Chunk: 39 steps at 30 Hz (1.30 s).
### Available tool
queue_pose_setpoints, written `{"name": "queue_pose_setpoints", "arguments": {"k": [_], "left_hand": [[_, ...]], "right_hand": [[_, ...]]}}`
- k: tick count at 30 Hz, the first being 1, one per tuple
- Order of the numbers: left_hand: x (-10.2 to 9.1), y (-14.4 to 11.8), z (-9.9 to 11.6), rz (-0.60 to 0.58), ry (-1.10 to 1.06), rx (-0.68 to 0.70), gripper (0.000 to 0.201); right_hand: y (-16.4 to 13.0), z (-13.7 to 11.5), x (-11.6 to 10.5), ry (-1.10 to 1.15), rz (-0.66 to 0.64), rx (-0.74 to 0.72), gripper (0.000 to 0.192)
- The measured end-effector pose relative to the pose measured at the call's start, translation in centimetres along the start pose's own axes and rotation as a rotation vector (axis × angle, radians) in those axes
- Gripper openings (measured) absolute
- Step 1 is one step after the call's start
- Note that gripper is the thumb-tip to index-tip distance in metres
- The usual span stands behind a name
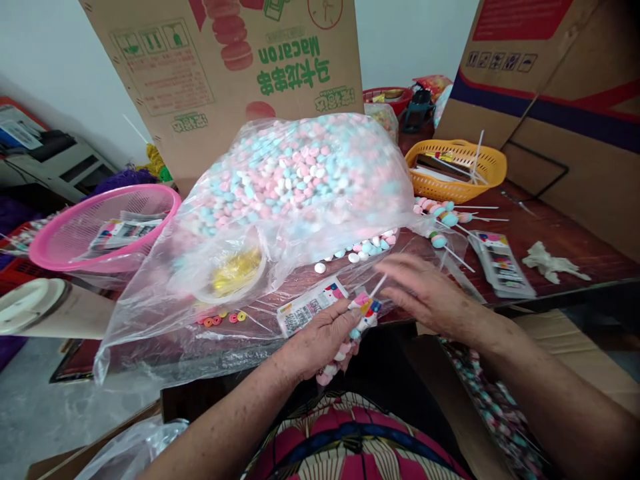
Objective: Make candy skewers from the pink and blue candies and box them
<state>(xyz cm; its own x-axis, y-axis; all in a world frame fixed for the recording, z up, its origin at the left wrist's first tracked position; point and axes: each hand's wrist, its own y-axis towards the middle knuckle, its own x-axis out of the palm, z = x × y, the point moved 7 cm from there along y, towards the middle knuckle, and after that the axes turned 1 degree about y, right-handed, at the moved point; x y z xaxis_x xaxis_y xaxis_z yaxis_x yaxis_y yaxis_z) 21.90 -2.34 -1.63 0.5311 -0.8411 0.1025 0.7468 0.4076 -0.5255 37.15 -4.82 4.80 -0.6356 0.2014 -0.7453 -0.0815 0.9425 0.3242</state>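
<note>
My left hand [320,337] is closed on a small clear bag of pink, white and blue candies [345,350] with a printed top, held at the table's front edge. A white stick [379,287] pokes up from the bag's top. Just right of the stick, my right hand [425,297] is slightly blurred, with its fingers apart and nothing visible in them. Beneath my left hand's far side lies a flat printed bag [305,310]. Behind both hands sits a large clear sack of pastel candies [300,173], some spilling from its front.
A pink mesh basket [50,250] and a white bowl [263,273] of yellow ties stand left. On the right are a yellow basket [457,190], candy skewers [445,217], a stack of printed bags [503,267] and crumpled plastic [550,262]. Cardboard boxes [225,93] rise behind.
</note>
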Motion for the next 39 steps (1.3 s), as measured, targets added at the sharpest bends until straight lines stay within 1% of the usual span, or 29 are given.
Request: {"name": "queue_pose_setpoints", "arguments": {"k": [1, 2, 3, 4, 6, 8, 9, 11, 14, 16, 18, 20, 21, 22, 23, 25, 26, 27, 28, 29, 30, 31, 32, 33, 34, 35, 37, 38, 39], "left_hand": [[-0.3, 0.1, 0.1, 0.035, -0.001, 0.023, 0.042], [-0.6, 0.2, 0.2, 0.072, 0.019, 0.059, 0.039], [-0.9, 0.2, 0.3, 0.109, 0.061, 0.111, 0.036], [-1.1, 0.3, 0.5, 0.145, 0.118, 0.173, 0.033], [-1.2, 0.2, 0.8, 0.176, 0.223, 0.267, 0.029], [-1.0, 0.1, 0.5, 0.120, 0.227, 0.267, 0.027], [-0.8, 0.0, 0.2, 0.068, 0.182, 0.228, 0.026], [-0.4, -0.2, -0.3, -0.050, 0.064, 0.134, 0.025], [0.1, -0.5, -0.1, -0.147, 0.013, 0.098, 0.023], [0.1, -0.5, 0.2, -0.158, 0.037, 0.127, 0.022], [-0.3, -0.3, 0.2, -0.145, 0.018, 0.151, 0.021], [-0.7, -0.3, -0.1, -0.147, -0.041, 0.144, 0.020], [-0.9, -0.4, -0.4, -0.151, -0.074, 0.124, 0.020], [-1.1, -0.4, -0.6, -0.153, -0.099, 0.096, 0.019], [-1.3, -0.5, -0.8, -0.158, -0.103, 0.066, 0.019], [-1.4, -0.8, -1.0, -0.198, -0.048, 0.024, 0.018], [-1.3, -1.0, -0.9, -0.246, 0.006, 0.010, 0.020], [-1.1, -1.3, -0.8, -0.308, 0.069, -0.005, 0.022], [-0.9, -1.6, -0.8, -0.367, 0.143, -0.020, 0.024], [-0.8, -2.0, -0.8, -0.413, 0.238, -0.031, 0.025], [-0.9, -2.3, -0.8, -0.425, 0.378, -0.031, 0.025], [-1.3, -2.7, -0.8, -0.394, 0.567, -0.015, 0.024], [-1.9, -3.0, -0.8, -0.321, 0.789, 0.013, 0.021], [-2.4, -3.4, -0.5, -0.223, 1.018, 0.065, 0.017], [-2.9, -4.0, -0.1, -0.109, 1.221, 0.142, 0.013], [-3.1, -4.7, 0.3, 0.005, 1.374, 0.239, 0.011], [-3.4, -6.4, 0.8, 0.200, 1.530, 0.459, 0.011], [-3.5, -7.3, 0.7, 0.267, 1.559, 0.568, 0.011], [-3.7, -8.2, 0.4, 0.327, 1.564, 0.659, 0.013]], "right_hand": [[-0.4, 0.8, 0.2, 0.079, 0.072, 0.112, 0.027], [-1.0, 1.3, 1.0, 0.185, 0.090, 0.210, 0.031], [-1.5, 1.6, 2.4, 0.309, 0.053, 0.286, 0.033], [-2.0, 1.4, 4.0, 0.435, -0.016, 0.342, 0.030], [-2.7, 0.4, 6.7, 0.619, -0.127, 0.413, 0.025], [-2.9, -0.6, 7.6, 0.638, -0.104, 0.433, 0.026], [-2.7, -1.2, 7.4, 0.582, -0.067, 0.401, 0.025], [-2.2, -2.6, 6.8, 0.396, -0.010, 0.260, 0.021], [-1.5, -4.2, 6.2, 0.071, 0.037, 0.054, 0.022], [-0.9, -4.2, 6.4, -0.071, 0.018, 0.015, 0.024], [-0.1, -3.8, 6.2, -0.149, -0.003, 0.038, 0.029], [0.5, -3.7, 4.9, -0.265, 0.084, 0.039, 0.029], [0.7, -4.2, 4.3, -0.351, 0.129, -0.009, 0.027], [0.8, -5.0, 4.1, -0.437, 0.142, -0.103, 0.024], [0.7, -6.0, 4.3, -0.504, 0.113, -0.235, 0.025], [-0.4, -7.8, 5.8, -0.558, -0.039, -0.512, 0.032], [-1.0, -8.3, 6.6, -0.564, -0.105, -0.609, 0.035], [-1.6, -8.6, 7.3, -0.568, -0.140, -0.668, 0.035], [-1.9, -8.6, 7.9, -0.572, -0.158, -0.691, 0.033], [-2.1, -8.5, 8.4, -0.571, -0.176, -0.693, 0.029], [-2.2, -8.4, 9.1, -0.552, -0.201, -0.683, 0.027], [-2.1, -8.3, 9.7, -0.498, -0.230, -0.657, 0.025], [-1.9, -8.1, 10.2, -0.404, -0.272, -0.594, 0.026], [-1.5, -7.8, 10.9, -0.264, -0.336, -0.486, 0.026], [-1.2, -7.4, 11.8, -0.079, -0.422, -0.330, 0.026], [-1.0, -6.9, 12.8, 0.142, -0.516, -0.136, 0.027], [-1.3, -6.5, 15.0, 0.616, -0.686, 0.286, 0.028], [-1.5, -6.7, 15.9, 0.814, -0.750, 0.462, 0.029], [-1.5, -7.1, 16.5, 0.950, -0.803, 0.585, 0.031]]}}
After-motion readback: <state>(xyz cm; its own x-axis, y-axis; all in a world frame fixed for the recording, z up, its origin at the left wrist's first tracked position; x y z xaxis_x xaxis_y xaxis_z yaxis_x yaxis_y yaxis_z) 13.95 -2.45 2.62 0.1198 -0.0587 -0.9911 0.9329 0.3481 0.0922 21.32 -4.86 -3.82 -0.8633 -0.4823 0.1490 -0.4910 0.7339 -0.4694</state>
